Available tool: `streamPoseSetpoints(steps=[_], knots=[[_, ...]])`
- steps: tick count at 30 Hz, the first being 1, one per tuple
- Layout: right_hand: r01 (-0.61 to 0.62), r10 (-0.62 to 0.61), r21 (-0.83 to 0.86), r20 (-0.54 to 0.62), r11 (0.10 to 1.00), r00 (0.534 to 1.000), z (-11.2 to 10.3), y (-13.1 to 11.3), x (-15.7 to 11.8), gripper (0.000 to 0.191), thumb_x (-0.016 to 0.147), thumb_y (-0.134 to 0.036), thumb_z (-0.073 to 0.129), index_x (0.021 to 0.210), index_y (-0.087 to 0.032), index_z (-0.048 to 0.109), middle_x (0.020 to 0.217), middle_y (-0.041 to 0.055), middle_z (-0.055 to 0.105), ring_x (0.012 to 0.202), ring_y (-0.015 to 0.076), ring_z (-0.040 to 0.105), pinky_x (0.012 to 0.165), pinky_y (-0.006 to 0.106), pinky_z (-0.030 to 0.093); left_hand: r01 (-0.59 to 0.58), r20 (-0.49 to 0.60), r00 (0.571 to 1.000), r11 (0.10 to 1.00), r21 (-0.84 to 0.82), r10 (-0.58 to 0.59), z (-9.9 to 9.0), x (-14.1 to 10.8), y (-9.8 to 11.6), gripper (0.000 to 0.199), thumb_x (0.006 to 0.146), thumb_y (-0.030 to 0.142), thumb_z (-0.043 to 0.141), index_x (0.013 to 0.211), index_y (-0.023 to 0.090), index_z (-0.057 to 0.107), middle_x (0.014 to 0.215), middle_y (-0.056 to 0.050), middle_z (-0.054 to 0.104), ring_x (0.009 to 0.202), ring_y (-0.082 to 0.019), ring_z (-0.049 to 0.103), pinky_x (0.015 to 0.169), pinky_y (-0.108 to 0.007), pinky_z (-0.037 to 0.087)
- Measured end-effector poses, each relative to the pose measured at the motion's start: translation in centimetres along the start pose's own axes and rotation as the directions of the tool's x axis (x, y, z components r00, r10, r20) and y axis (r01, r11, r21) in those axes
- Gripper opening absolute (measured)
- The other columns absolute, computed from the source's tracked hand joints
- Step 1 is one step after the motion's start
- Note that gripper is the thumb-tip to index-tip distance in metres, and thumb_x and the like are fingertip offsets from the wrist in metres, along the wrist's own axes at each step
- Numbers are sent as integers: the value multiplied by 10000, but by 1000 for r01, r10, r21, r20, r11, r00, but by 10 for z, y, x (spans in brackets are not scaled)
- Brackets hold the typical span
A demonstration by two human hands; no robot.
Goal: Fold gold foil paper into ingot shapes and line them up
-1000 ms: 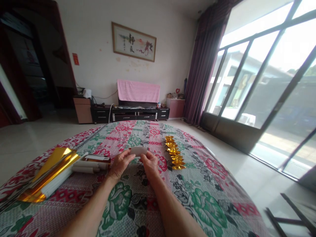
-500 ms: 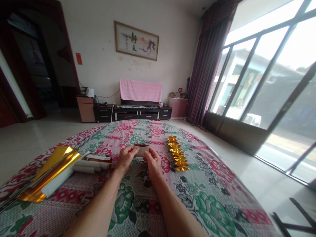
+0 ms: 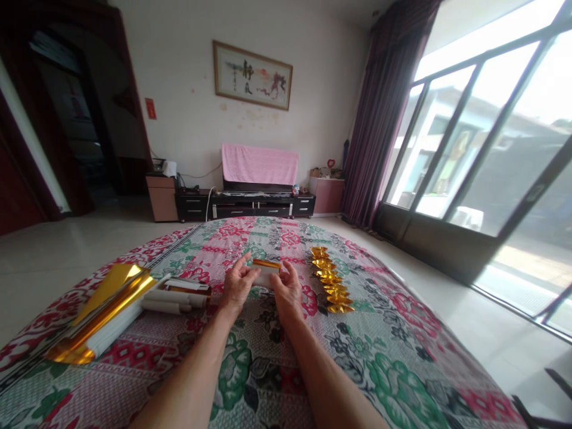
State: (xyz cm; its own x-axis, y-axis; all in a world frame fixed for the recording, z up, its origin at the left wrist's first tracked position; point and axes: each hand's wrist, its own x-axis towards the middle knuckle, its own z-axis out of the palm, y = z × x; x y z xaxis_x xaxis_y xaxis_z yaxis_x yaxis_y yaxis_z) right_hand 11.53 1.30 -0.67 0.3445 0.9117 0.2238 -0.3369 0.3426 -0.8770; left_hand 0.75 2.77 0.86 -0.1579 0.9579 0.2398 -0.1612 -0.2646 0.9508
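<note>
Between my two hands is a small sheet of gold foil paper [image 3: 265, 277], its pale back facing me and a gold strip along its far edge. My left hand [image 3: 239, 285] pinches the left end with thumb and fingers. On the other end, my right hand [image 3: 287, 291] has its thumb on the pale side and its fingers behind. To the right, a row of folded gold paper pieces [image 3: 328, 277] lies on the patterned cloth [image 3: 250, 369]. At the left are a stack of gold foil sheets [image 3: 105, 316] and several pale rolled papers [image 3: 174, 298].
The cloth covers a large rounded table. Beyond it stands a low black TV cabinet [image 3: 250, 205] with a pink cloth [image 3: 259, 162] over the screen. Glass doors [image 3: 451, 143] are on the right, and dark stool legs [image 3: 543, 411] show at the lower right.
My fingers have shifted on the sheet, and its far edge now shows a brighter gold strip. The whole view has slid slightly, so everything sits a little further right.
</note>
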Motion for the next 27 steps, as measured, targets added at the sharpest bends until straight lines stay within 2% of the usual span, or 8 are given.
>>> streamPoseSetpoints(steps=[3, 7, 11, 23, 27], knots=[[-14, 14, 16, 58, 1000, 998, -1, 2, 2, 448, 631, -282, 628, 1062, -179, 557, 765, -8, 651, 653, 129, 577, 622, 241, 458, 25, 8, 1000, 999, -22, -25, 0, 1, -1, 560, 552, 374, 712, 1045, 128, 613, 691, -3, 630, 581, -122, 575, 562, -232, 454], [-7, 9, -21, 118, 1000, 993, -3, 3, 3, 262, 661, -318, 590, 876, -182, 654, 788, -2, 662, 676, 135, 569, 642, 245, 459, 93, 86, 993, 993, -78, -86, -2, 3, -3, 476, 562, 411, 702, 934, 120, 638, 700, -22, 654, 591, -138, 585, 573, -241, 457], [8, -2, -59, 96, 998, 995, -5, 3, 2, 259, 680, -341, 581, 863, -179, 668, 749, -11, 651, 649, 125, 545, 608, 229, 440, 99, 120, 988, 994, -36, -94, -4, 3, -8, 403, 599, 427, 671, 887, 146, 649, 685, -6, 655, 565, -127, 562, 514, -215, 420], [-37, 39, -65, 32, 997, 999, -4, 2, 1, 288, 710, -403, 565, 846, -165, 652, 675, -10, 597, 579, 113, 499, 518, 208, 428, 74, 47, 996, 997, 19, -75, -3, 2, -6, 346, 594, 422, 692, 790, 141, 650, 620, 25, 585, 542, -97, 492, 481, -192, 391], [-21, 25, -105, 36, 994, 999, -4, 1, 0, 313, 710, -422, 558, 849, -158, 651, 689, -5, 601, 605, 122, 513, 533, 212, 431, 69, 32, 997, 998, 13, -70, -3, 1, -6, 334, 576, 424, 702, 742, 141, 637, 585, 37, 563, 514, -87, 472, 468, -187, 380]])
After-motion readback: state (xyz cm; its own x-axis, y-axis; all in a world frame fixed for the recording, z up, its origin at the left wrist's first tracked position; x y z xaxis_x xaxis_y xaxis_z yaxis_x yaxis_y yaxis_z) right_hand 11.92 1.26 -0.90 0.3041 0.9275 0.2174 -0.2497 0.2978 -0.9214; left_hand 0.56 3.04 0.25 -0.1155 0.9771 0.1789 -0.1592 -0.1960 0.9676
